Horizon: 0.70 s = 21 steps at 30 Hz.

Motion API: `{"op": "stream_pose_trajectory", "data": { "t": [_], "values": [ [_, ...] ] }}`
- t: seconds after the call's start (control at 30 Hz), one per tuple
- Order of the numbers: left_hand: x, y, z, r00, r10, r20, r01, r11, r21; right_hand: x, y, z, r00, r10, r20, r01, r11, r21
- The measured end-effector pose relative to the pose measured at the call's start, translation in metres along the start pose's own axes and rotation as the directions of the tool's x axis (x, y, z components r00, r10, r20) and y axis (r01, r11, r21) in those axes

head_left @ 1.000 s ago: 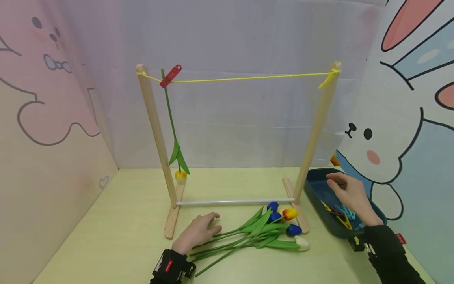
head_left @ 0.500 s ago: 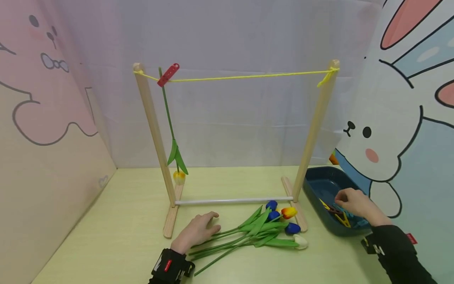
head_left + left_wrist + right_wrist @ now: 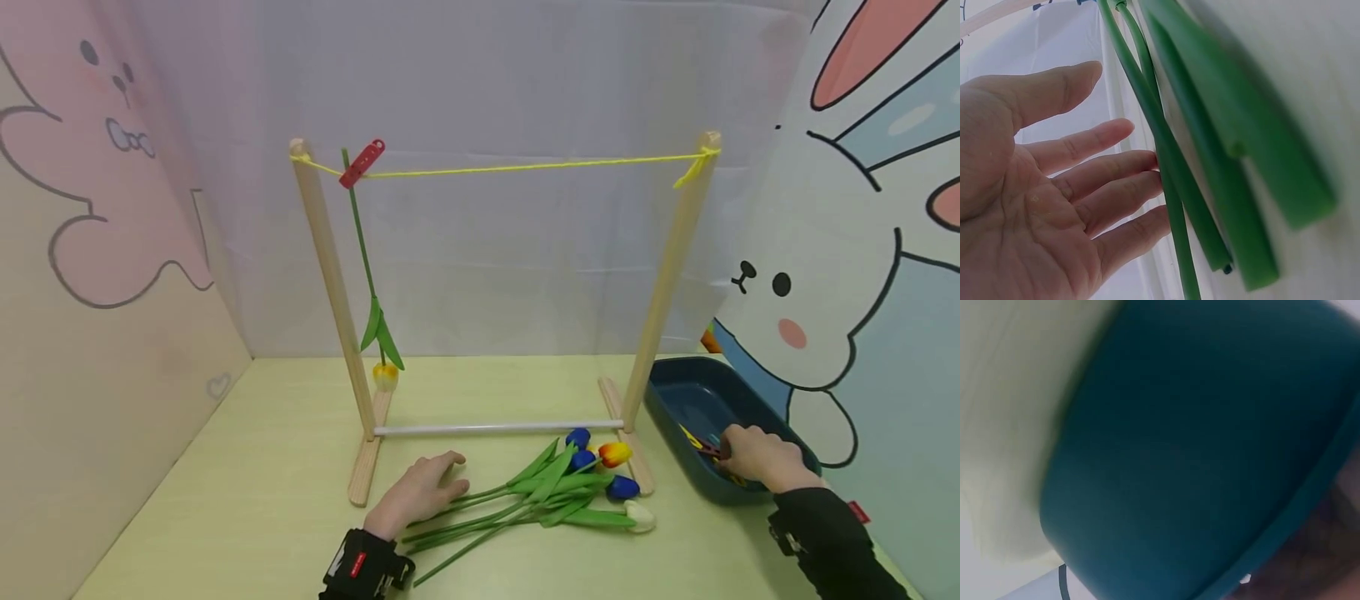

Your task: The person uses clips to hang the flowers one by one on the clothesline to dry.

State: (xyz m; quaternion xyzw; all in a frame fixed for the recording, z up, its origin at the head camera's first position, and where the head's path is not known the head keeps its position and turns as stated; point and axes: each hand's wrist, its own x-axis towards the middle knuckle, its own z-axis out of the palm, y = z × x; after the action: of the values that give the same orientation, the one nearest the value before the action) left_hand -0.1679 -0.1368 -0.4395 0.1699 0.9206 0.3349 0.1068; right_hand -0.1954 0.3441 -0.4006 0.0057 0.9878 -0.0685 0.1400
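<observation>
My left hand rests beside the stem ends of several artificial tulips on the table. Its fingers are spread and relaxed; in the left wrist view the fingertips are at the green stems without gripping them. My right hand reaches down into a dark blue basin, fingers bent among several colored clothespins. Its fingertips are hidden, so a hold on a clothespin cannot be made out. The basin's outer wall fills most of the right wrist view.
A yellow string spans two wooden posts. At its left end, a red clothespin holds an upside-down yellow tulip. A white rod joins the posts low down. White cloth hangs behind.
My right hand has gone from above the basin down into it, to the clothespins. The left hand and the tulips stay where they were.
</observation>
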Motion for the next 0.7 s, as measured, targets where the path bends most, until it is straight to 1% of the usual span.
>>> {"op": "stream_pose_trajectory", "data": {
  "t": [0.13,0.23,0.33,0.43,0.5,0.57,0.63,0.7],
  "values": [
    [-0.0005,-0.0004,0.0002,1.000,0.006,-0.002,-0.006,1.000,-0.001,0.0024,0.0011,0.0043,1.000,-0.011,-0.018,0.010,1.000,-0.025],
    [-0.0008,-0.0006,0.0003,1.000,0.014,-0.001,-0.014,1.000,-0.003,0.0030,0.0019,0.0078,0.998,-0.028,-0.048,0.026,0.999,-0.039],
    [-0.0002,-0.0006,0.0001,1.000,0.021,0.003,-0.021,1.000,0.000,0.0022,0.0030,0.0098,0.994,-0.041,-0.098,0.036,0.998,-0.055],
    [0.0007,-0.0008,-0.0005,1.000,0.026,0.008,-0.026,1.000,0.007,0.0012,0.0037,0.0099,0.983,-0.057,-0.173,0.046,0.997,-0.069],
    [0.0013,-0.0009,-0.0010,1.000,0.026,0.012,-0.027,1.000,0.011,0.0002,0.0035,0.0097,0.967,-0.075,-0.244,0.060,0.996,-0.067],
    [0.0017,-0.0008,-0.0016,1.000,0.026,0.016,-0.026,1.000,0.014,-0.0010,0.0025,0.0099,0.944,-0.086,-0.320,0.072,0.996,-0.054],
    [0.0020,-0.0008,-0.0022,1.000,0.023,0.020,-0.023,1.000,0.015,-0.0028,0.0004,0.0091,0.910,-0.101,-0.402,0.094,0.995,-0.036],
    [0.0018,-0.0010,-0.0027,0.999,0.017,0.027,-0.017,1.000,0.010,-0.0047,-0.0016,0.0077,0.870,-0.117,-0.480,0.121,0.992,-0.022]
  ]
}}
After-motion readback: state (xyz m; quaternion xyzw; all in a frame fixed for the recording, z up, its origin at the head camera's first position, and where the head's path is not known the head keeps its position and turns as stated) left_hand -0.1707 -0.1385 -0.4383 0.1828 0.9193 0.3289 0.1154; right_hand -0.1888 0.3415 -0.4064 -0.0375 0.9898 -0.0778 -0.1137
